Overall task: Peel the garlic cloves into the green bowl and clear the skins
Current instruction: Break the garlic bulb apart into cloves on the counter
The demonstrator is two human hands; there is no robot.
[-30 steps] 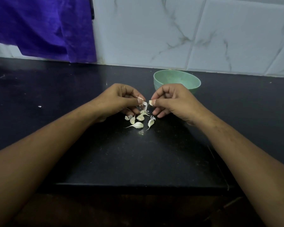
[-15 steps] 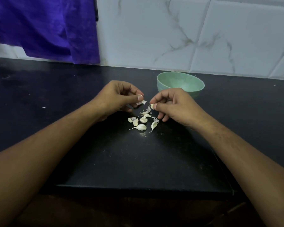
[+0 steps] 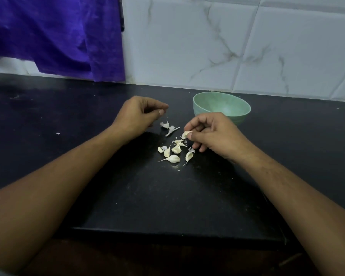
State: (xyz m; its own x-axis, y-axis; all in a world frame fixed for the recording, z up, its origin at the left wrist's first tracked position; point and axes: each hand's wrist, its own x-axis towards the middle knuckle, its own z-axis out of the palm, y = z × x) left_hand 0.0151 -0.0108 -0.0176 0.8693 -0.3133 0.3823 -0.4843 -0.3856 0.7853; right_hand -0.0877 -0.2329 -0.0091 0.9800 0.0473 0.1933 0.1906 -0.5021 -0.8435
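A garlic clove [image 3: 186,134] is pinched by the right hand [image 3: 213,134] just in front of the green bowl [image 3: 223,106]; the left hand [image 3: 137,114] is held loosely curled and empty, left of the bowl. Clinging skin could be carried into the bowl if stripping is incomplete.

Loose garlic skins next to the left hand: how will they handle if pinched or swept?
The skins look thin and curled, so probably floppy and very light; a sweep may scatter them. Ragged edges suggest they tear easily. On the smooth counter they would likely slide rather than roll.
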